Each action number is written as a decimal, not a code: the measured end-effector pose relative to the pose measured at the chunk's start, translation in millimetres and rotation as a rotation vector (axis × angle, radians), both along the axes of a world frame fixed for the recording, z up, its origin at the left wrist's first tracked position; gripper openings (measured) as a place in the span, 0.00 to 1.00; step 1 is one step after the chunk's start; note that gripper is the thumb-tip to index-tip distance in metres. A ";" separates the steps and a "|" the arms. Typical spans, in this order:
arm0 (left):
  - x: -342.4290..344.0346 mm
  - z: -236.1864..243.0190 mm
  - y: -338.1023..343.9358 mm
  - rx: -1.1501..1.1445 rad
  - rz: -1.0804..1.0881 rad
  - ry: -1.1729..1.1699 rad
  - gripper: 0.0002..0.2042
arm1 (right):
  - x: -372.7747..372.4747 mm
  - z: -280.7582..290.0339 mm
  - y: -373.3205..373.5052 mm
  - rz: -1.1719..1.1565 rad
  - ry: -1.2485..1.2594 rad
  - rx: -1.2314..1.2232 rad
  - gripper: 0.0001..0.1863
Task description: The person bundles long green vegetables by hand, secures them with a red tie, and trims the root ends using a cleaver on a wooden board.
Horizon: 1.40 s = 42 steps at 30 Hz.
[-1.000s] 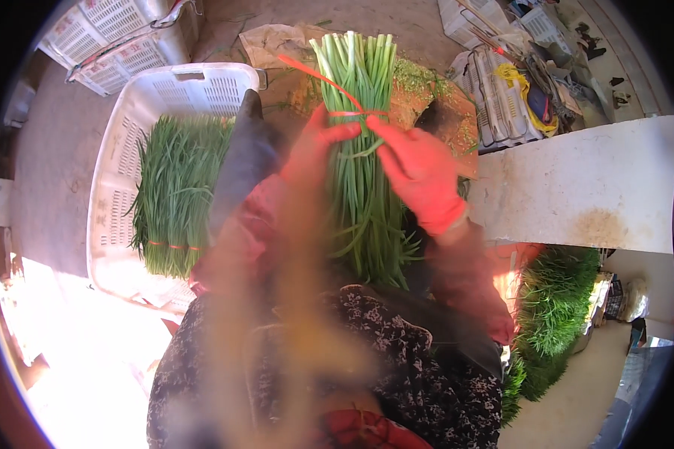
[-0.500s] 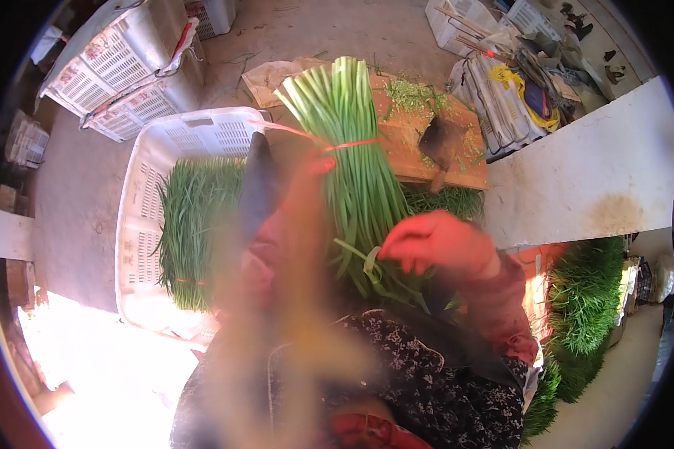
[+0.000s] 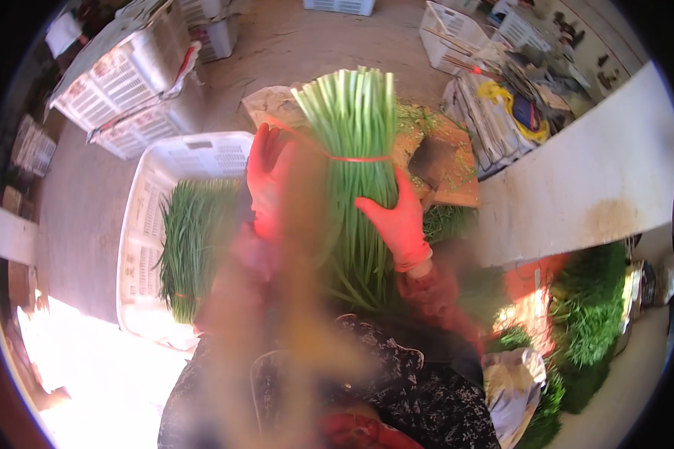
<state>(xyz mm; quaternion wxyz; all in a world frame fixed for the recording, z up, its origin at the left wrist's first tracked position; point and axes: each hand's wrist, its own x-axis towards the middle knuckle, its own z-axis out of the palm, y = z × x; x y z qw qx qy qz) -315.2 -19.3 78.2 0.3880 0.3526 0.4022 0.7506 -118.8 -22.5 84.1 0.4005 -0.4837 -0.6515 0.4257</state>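
A thick bunch of garlic chives (image 3: 352, 120) stands in front of me, its pale cut ends pointing away and green leaves toward my lap. A thin red tie (image 3: 361, 159) circles its upper part, with a loose length stretching left. My right hand (image 3: 397, 224), in a red glove, grips the bunch below the tie, thumb across the front and fingers hidden behind. To the left, my red-gloved left hand (image 3: 266, 179) is raised with curled fingers at the loose length of the tie. A blurred tan shape close to the camera hides part of that hand and the bunch's left side.
A white plastic crate (image 3: 132, 262) with tied chives (image 3: 191, 247) stands at left. Beyond the bunch lies a wooden board (image 3: 457, 176) with trimmings and a dark blade (image 3: 433, 161). A white panel (image 3: 569, 179) borders the right, near piled chives (image 3: 588, 299). Stacked crates (image 3: 123, 82) stand far left.
My right hand has moved up from the lower leaves to grip the bunch. My left hand has shifted left, away from the bunch. The bunch now stands more upright.
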 end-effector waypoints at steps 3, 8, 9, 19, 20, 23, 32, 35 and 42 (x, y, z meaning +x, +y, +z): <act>15.0 30.0 -29.0 0.065 0.166 0.187 0.38 | 2.9 -16.6 -3.5 -0.139 -0.074 0.159 0.39; 21.3 15.8 -15.7 -0.146 0.209 0.107 0.56 | -4.4 -18.0 -21.5 -0.190 -0.133 0.202 0.37; 27.4 8.4 -11.3 -0.142 0.133 0.142 0.59 | -3.0 -16.6 -22.5 -0.179 -0.151 0.211 0.37; 8.0 1.8 -25.4 0.005 -0.029 -0.310 0.55 | -61.0 30.0 -45.3 0.002 -0.878 0.391 0.41; 3.9 6.4 -28.9 -0.028 -0.088 -0.466 0.54 | -59.1 41.2 -43.2 0.000 -0.777 0.303 0.42; -15.1 -0.9 -36.0 -0.113 0.055 -0.471 0.53 | -76.5 42.6 -40.6 0.084 -0.612 0.213 0.47; -71.2 -26.0 -54.1 -0.094 0.348 -0.070 0.53 | -147.2 -35.7 -0.2 0.392 -0.121 0.038 0.40; -106.7 -47.2 -82.5 -0.058 0.241 -0.273 0.45 | -148.2 -6.6 8.6 0.488 -0.147 -0.024 0.35; -261.2 -263.9 -173.9 -1.060 1.045 0.216 0.28 | -163.8 31.5 73.6 0.599 -0.322 -0.310 0.36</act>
